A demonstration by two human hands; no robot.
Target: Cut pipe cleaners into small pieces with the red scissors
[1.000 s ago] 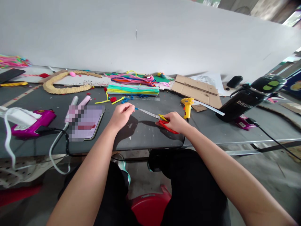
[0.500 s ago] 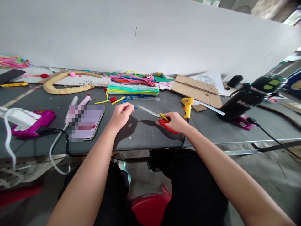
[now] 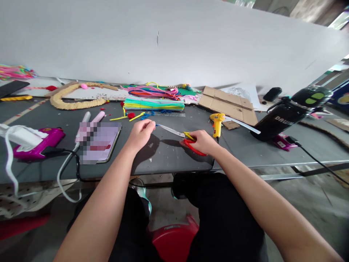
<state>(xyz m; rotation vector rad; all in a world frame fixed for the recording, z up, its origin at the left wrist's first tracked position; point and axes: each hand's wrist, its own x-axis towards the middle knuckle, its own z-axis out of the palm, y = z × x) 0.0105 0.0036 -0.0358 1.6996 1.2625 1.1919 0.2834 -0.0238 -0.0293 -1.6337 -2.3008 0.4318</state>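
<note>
My left hand (image 3: 141,134) is closed, thumb and forefinger pinching a small piece of blue pipe cleaner (image 3: 156,125); only its short end shows past the fingertips. My right hand (image 3: 204,140) grips scissors (image 3: 172,130) by their red and yellow handles. The silver blades point left, their tips right at the blue end. Whether the tips touch it or sit around it is too small to tell. Just beyond my left hand lie curled blue pipe cleaners (image 3: 147,115), a red pompom-like ball (image 3: 131,115) and short yellow pieces (image 3: 118,118).
Bundled pipe cleaners (image 3: 154,104) lie behind my hands. A yellow glue gun (image 3: 217,125), cardboard (image 3: 227,103) and a black bottle (image 3: 283,116) stand or lie to the right. On the left are a phone (image 3: 110,145), a purple power strip (image 3: 54,140) with cables, and a beige curved form (image 3: 61,103).
The scissors' blades have swung slightly and their tips have come closer to the blue end at my left fingertips. Everything else stays in place.
</note>
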